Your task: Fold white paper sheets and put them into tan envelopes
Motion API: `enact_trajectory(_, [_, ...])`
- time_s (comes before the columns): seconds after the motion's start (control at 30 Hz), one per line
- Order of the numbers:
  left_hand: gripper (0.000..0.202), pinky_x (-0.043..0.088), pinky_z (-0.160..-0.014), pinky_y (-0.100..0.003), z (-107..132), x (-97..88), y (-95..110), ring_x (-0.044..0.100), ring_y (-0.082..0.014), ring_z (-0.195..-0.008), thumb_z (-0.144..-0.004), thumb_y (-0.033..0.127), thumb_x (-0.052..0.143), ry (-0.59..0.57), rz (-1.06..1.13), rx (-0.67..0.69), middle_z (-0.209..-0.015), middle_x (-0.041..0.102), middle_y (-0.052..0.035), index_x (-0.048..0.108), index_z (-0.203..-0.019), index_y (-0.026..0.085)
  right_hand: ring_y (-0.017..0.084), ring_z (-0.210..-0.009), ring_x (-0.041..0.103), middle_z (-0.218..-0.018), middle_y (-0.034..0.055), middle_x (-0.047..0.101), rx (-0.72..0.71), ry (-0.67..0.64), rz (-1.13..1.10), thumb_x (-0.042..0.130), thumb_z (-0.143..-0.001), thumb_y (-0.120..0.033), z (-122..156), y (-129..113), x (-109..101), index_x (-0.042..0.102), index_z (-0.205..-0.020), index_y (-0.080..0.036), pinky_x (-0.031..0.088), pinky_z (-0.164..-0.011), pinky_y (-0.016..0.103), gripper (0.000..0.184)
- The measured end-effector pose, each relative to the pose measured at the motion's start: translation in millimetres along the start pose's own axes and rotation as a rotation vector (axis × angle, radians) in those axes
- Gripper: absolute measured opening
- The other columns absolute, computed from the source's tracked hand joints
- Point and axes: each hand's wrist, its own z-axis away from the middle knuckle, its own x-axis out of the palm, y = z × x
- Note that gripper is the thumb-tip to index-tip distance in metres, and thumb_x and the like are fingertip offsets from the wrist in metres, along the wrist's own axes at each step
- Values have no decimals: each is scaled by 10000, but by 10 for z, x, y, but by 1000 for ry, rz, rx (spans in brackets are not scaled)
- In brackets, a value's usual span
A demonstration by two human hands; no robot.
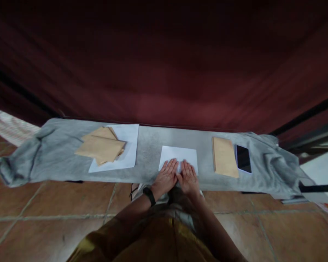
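A white sheet of paper [177, 152], perhaps folded, lies on the grey cloth in front of me. My left hand [167, 175] rests flat on its lower left part, fingers stretched out. Beside it my right hand [188, 177] lies flat on the lower right part, fingers extended, the thumbs close together. Both palms cover the near edge of the paper. Neither hand grips anything.
A loose pile of brown envelopes [102, 147] lies on larger white paper [131, 145] to the left. A neat stack of brown envelopes [225, 156] and a phone [243, 159] lie to the right. Grey cloth [150, 145] covers the narrow surface; a dark red curtain [164, 80] hangs behind.
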Motion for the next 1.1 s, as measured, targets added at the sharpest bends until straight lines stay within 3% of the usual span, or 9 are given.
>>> enact_trajectory(0.17, [566, 186, -1259, -502, 75, -100, -1, 271, -262, -1538, -1055, 459, 370, -13, 10, 51, -1656, 321, -112, 365, -1561, 207, 294, -1497, 345, -1634, 189, 329, -48, 26, 61, 324, -1077, -443, 148, 257, -97, 145, -1631, -115, 307, -1202, 491, 669])
enact_trajectory(0.27, [558, 184, -1249, -534, 99, -142, -18, 282, -281, -1532, -1041, 505, 399, -19, 10, 61, -1658, 326, -73, 370, -1559, 300, 304, -1481, 370, -1617, 202, 360, -39, 20, 101, 321, -1076, -464, 197, 325, -126, 159, -1628, -106, 322, -1188, 493, 678])
enact_trajectory(0.37, [572, 172, -1247, -538, 106, -172, -22, 270, -290, -1535, -1033, 527, 412, -35, 25, 69, -1665, 314, -61, 358, -1564, 323, 318, -1468, 386, -1596, 213, 393, -1, 26, 132, 315, -1075, -474, 253, 355, -160, 204, -1618, -89, 326, -1181, 502, 676])
enact_trajectory(0.6, [591, 139, -1254, -531, 96, -193, -4, 225, -285, -1551, -1025, 514, 446, -81, 74, 50, -1677, 280, -67, 350, -1569, 306, 350, -1470, 375, -1583, 246, 396, 91, -34, 151, 275, -1071, -468, 412, 485, -284, 280, -1589, -41, 304, -1183, 540, 671])
enact_trajectory(0.7, [591, 142, -1253, -543, 93, -194, 2, 220, -291, -1552, -1023, 504, 458, -84, 86, 48, -1677, 281, -66, 352, -1568, 303, 362, -1476, 362, -1576, 248, 408, 127, -25, 95, 245, -1072, -443, 354, 501, -284, 268, -1595, -61, 301, -1169, 590, 648])
enact_trajectory(0.87, [585, 149, -1255, -549, 86, -200, 4, 211, -309, -1553, -1031, 507, 420, -89, 80, 54, -1668, 299, -80, 378, -1559, 258, 293, -1503, 328, -1611, 195, 377, 83, -45, -66, 205, -1078, -393, 37, 301, -130, 245, -1606, -111, 344, -1163, 517, 601])
enact_trajectory(1.0, [599, 165, -1266, -508, 86, -188, 1, 218, -282, -1554, -1038, 486, 396, -74, 52, 55, -1653, 325, -113, 394, -1543, 164, 278, -1494, 348, -1611, 162, 392, 29, -93, 6, 249, -1076, -386, -82, 133, -17, 315, -1588, -134, 282, -1202, 485, 574])
enact_trajectory(1.1, [627, 186, -1272, -471, 124, -150, -19, 222, -250, -1554, -1042, 458, 374, -40, 23, -1, -1653, 311, -144, 343, -1560, 105, 284, -1483, 368, -1608, 163, 396, 20, -67, 64, 315, -1068, -382, -38, 137, -16, 302, -1594, -127, 267, -1208, 481, 584])
